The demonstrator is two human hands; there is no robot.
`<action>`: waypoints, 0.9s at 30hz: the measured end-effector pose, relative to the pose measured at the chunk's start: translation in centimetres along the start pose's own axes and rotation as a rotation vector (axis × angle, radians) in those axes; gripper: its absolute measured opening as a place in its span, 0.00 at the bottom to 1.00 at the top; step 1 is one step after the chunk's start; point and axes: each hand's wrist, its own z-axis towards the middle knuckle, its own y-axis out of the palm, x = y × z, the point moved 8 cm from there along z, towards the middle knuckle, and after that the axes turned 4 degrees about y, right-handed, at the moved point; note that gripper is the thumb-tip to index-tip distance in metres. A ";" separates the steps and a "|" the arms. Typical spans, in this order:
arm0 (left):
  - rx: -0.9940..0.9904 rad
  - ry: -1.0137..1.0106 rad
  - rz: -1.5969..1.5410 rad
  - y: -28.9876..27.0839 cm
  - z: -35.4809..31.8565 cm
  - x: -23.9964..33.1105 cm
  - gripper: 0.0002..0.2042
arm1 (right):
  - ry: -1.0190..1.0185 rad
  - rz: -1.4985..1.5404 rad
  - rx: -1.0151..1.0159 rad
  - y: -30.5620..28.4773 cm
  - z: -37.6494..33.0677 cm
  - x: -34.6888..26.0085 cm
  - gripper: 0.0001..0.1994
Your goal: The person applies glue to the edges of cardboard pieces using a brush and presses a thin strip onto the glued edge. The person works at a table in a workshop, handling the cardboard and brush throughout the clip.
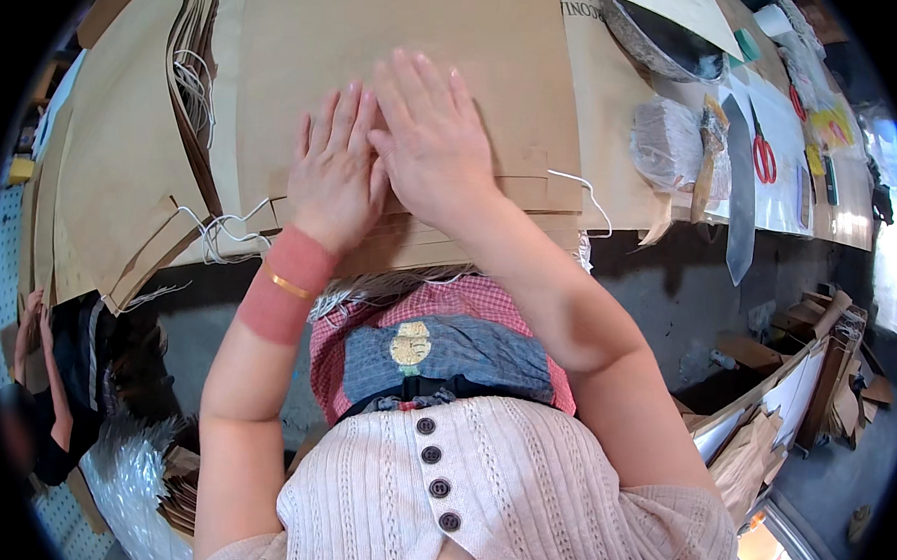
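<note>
My left hand [335,180] lies flat, fingers stretched out, on the top brown paper bag [517,93] of a stack in front of me. Close against it, my right hand [436,149] also rests on the paper with its fingers extended; its fingertips are slightly blurred. Neither hand grips anything. From the near right corner of the bag a white cord handle [597,201] sticks out. A second stack of brown paper bags [114,145] leans open on the left, with white cords [215,232] trailing at its near edge.
Right of the bags lie a plastic-wrapped bundle [665,144], a long knife blade [740,208] jutting over the table edge, red-handled scissors [764,159] and a dark basin [669,39]. A person [48,393] is at the far left. Cardboard pieces [762,444] stand at the lower right.
</note>
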 end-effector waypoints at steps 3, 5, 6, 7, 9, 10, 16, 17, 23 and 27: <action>-0.075 -0.120 0.056 2.7 -2.3 -3.5 0.31 | 0.148 -0.281 -0.117 2.4 -3.0 5.3 0.32; -0.025 -0.174 0.053 2.5 -4.1 -5.6 0.32 | 0.233 -0.530 -0.188 0.1 -5.1 10.2 0.33; -0.028 -0.176 0.069 2.6 -4.3 -5.6 0.32 | 0.257 -0.697 -0.213 -1.7 -5.3 12.3 0.34; -0.025 -0.169 0.086 2.5 -4.0 -5.5 0.32 | 0.316 -0.591 -0.112 -3.7 -5.5 13.3 0.34; 0.004 -0.152 0.118 2.3 -4.2 -5.6 0.32 | 0.421 -0.363 0.101 -6.7 -5.8 14.6 0.34; 0.024 -0.139 0.125 2.4 -4.1 -5.6 0.32 | 0.339 -0.317 0.059 -6.1 -5.4 12.8 0.33; 0.013 -0.104 0.161 2.4 -3.8 -5.4 0.32 | 0.236 -0.353 -0.098 -1.6 -5.7 9.9 0.33; 0.019 -0.103 0.153 2.3 -3.8 -5.5 0.31 | 0.287 -0.385 -0.057 -1.9 -6.4 11.5 0.34; 0.044 -0.111 0.141 2.6 -4.3 -5.7 0.30 | 0.352 -0.220 0.015 -5.7 -8.0 11.5 0.34; 0.036 -0.102 0.119 2.4 -4.0 -5.9 0.30 | 0.431 -0.137 0.003 -3.9 -9.4 12.3 0.35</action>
